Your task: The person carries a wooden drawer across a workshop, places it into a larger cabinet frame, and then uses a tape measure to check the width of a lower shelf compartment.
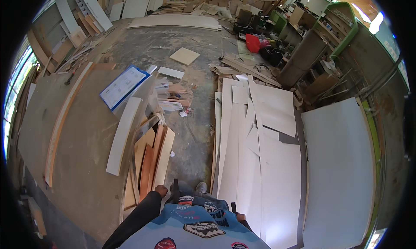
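Note:
My left hand (161,190) is low in front of my body, fingers curled in, with nothing showing in it. It is nearest to several upright wood boards (159,156) leaning beside the work table. My right hand (240,216) shows only in part by my right side, close to the stacked white sheets (242,162); its fingers are hidden. On the brown work table (82,149) lie a long wood strip (65,119), a white board (123,138) and a blue clipboard (125,86) with a paper on it.
Offcuts (175,95) and a square pale panel (184,56) lie on the grey floor ahead. A large white panel (340,171) leans at the right. Farther off are a long flat board (173,22), a red object (252,43) and a brown cylinder (302,60).

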Demonstrator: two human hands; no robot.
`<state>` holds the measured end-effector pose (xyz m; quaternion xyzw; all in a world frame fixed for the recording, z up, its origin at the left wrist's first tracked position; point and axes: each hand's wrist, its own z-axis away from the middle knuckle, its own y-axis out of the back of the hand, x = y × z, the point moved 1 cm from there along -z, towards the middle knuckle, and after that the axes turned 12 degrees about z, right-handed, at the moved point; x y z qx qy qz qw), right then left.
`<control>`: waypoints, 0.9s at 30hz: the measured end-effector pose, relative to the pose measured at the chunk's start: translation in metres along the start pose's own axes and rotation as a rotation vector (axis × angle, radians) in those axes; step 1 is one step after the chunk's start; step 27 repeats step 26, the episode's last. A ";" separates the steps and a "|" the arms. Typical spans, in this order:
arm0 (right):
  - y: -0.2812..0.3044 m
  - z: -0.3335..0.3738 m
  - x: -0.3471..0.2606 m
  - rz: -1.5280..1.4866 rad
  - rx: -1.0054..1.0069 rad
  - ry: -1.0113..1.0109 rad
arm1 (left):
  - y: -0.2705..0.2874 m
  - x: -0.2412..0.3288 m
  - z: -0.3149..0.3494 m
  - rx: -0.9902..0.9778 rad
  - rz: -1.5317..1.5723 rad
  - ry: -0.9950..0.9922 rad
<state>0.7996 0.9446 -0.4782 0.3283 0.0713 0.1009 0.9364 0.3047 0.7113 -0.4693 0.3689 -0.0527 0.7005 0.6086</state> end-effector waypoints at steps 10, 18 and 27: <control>0.363 -0.238 -0.203 -0.201 0.517 0.148 | 0.013 0.025 -0.079 -0.258 -0.703 -0.196; 0.469 -0.364 -0.315 -0.365 0.323 0.147 | 0.128 0.238 -0.283 0.418 0.005 -0.244; 0.571 -0.486 -0.339 0.297 0.122 0.627 | 0.245 0.478 -0.445 0.589 0.794 -0.092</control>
